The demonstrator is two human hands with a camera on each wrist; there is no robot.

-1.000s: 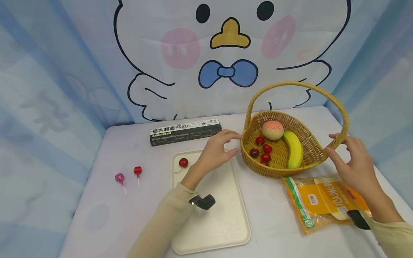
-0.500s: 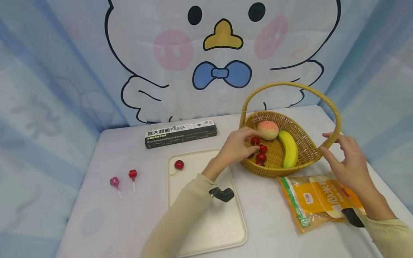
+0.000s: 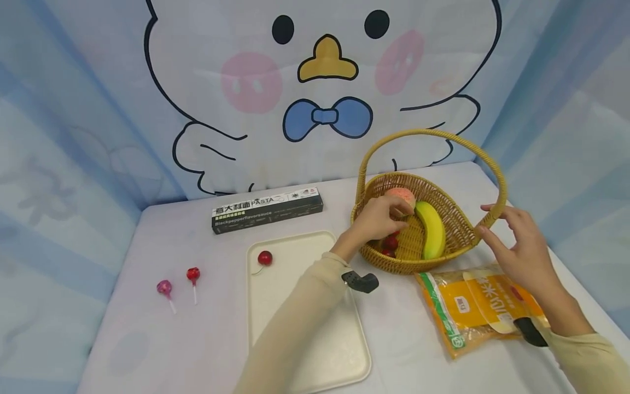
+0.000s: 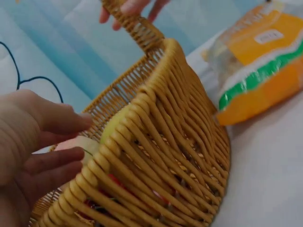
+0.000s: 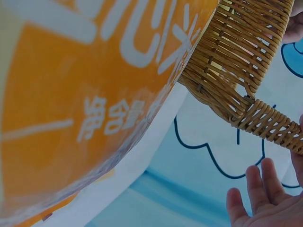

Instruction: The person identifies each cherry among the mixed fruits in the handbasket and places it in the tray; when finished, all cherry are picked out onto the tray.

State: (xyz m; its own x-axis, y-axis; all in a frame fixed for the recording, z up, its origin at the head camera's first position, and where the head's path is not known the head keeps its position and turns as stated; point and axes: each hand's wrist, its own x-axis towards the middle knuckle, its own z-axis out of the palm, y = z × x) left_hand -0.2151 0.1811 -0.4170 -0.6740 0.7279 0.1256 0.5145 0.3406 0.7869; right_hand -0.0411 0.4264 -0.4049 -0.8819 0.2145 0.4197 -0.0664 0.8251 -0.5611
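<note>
On the white table [image 3: 143,350], the left hand [image 3: 378,220] has just reached deeper into the far-right basket [image 3: 401,267], fingers parted near its peach [image 3: 402,193], now within reach, contact unclear; the right hand [image 3: 526,254] pinches the handle [image 3: 427,132].

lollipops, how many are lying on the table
2: a pink lollipop and a red lollipop, side by side on the table, left of the tray.

The woven basket [image 3: 401,266] is golden-tan, the banana [image 3: 433,232] yellow, cherries [image 3: 391,243] red.
</note>
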